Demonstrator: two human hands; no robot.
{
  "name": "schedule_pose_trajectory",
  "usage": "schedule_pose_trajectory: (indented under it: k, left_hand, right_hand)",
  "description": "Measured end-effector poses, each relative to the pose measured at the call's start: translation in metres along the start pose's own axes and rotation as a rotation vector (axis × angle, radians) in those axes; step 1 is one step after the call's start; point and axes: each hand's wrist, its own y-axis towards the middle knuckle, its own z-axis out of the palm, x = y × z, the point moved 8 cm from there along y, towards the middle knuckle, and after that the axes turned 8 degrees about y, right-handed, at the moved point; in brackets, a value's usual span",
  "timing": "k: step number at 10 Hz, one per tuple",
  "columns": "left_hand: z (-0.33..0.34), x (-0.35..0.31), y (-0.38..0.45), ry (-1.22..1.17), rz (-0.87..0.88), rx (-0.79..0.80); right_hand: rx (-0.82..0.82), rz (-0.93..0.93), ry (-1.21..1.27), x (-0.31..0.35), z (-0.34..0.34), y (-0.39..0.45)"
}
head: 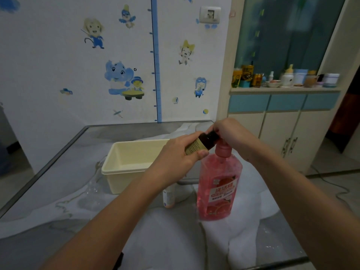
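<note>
Gripping a small brown bottle (202,142) in the left hand (181,154), fingers curled tight round its labelled body, thumb clamped along the near side. Held in the air, tilted with the neck up and to the right, well clear of the table (109,131). Pinching the bottle's dark cap (213,134) with the right hand (228,131), fingertips bunched together over it from above; mostly hidden behind the knuckles, so impossible to tell how far round the cap they reach.

Standing directly beneath the right fingers, a tall pink bottle (218,188) of liquid with a red label, its pink pump (223,150) just under the brown bottle's neck; contact between pump and right hand not clear. Just left of the left fingers and slightly beyond them, an open cream tub (124,182) on the table. Below the left wrist, on the near side of the fingers, a small white bottle (169,197), upright and partly hidden by the forearm, close beside the pink bottle. Spread under tub and bottles, a crumpled white sheet (175,240).

Far off to the right of the right fingers, a cupboard (278,129) with blue drawer fronts and a row of jars (284,78) along its top. Beyond both hands, a wall with cartoon stickers (118,78) and a blue height chart (156,59)
</note>
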Motion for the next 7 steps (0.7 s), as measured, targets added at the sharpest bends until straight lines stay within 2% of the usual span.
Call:
schedule_pose_trajectory:
  k: [1, 2, 3, 5, 7]
  left_hand:
    - [0.004, 0.002, -0.003, -0.023, 0.0, 0.001]
    - [0.004, 0.004, -0.006, -0.048, -0.01, -0.027]
    - [0.004, 0.0, -0.006, -0.038, -0.004, -0.012]
    - [-0.002, -0.001, -0.002, -0.064, -0.021, -0.018]
    - [0.003, 0.003, -0.003, -0.074, -0.018, -0.016]
  right_hand:
    - [-0.066, 0.041, 0.064, -0.015, -0.002, 0.003]
    - [-0.019, 0.003, -0.063, -0.012, 0.005, 0.01]
    - [-0.049, 0.049, 0.008, -0.015, -0.001, 0.007]
    - [-0.003, 0.036, 0.015, 0.002, -0.002, 0.011]
    - [-0.009, 0.041, 0.083, -0.016, 0.0, 0.014]
